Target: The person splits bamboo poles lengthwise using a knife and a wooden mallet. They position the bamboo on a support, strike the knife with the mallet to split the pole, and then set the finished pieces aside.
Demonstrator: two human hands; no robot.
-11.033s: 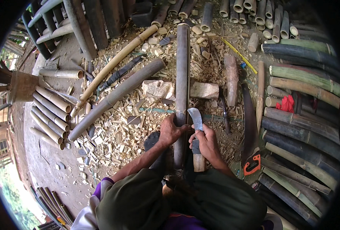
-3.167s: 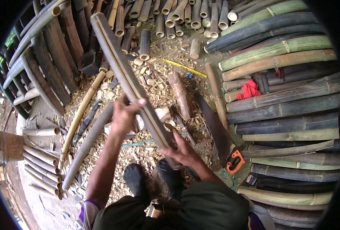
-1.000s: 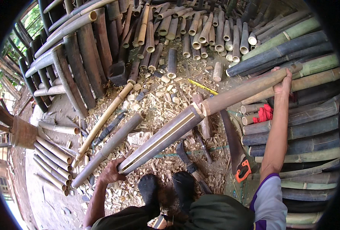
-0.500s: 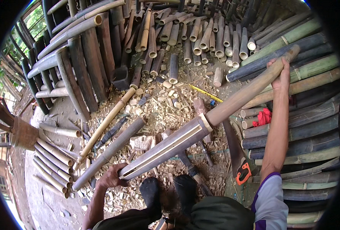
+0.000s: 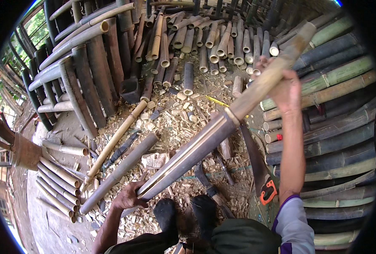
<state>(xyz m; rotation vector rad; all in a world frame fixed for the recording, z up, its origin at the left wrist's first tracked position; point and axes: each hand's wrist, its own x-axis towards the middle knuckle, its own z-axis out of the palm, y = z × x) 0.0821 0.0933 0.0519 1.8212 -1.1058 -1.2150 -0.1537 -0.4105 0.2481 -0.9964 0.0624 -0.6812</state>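
A long bamboo piece lies slantwise across the view: a wide dark bamboo tube (image 5: 192,154) with a pale slot cut along its side, and a narrower brown bamboo shaft (image 5: 260,86) coming out of its pale-rimmed upper end. My left hand (image 5: 128,197) is closed around the tube's lower end, near my left foot. Farther up, the palm of my right hand (image 5: 287,95) cradles the shaft, its fingers showing on the far side; this hand is slightly blurred. Beneath the tube lie a curved blade tool (image 5: 209,186) and a handsaw (image 5: 267,190) with an orange grip.
Wood chips (image 5: 171,122) cover the floor around my feet. Bamboo poles (image 5: 323,148) are stacked along the right, and cut lengths (image 5: 222,42) are heaped at the back. Bamboo frames (image 5: 76,80) stand at left. A loose tube (image 5: 120,173) lies beside my left hand.
My right hand has shifted left and down along the shaft, away from its far end. The bamboo piece has tilted more steeply, its upper end moving up and left.
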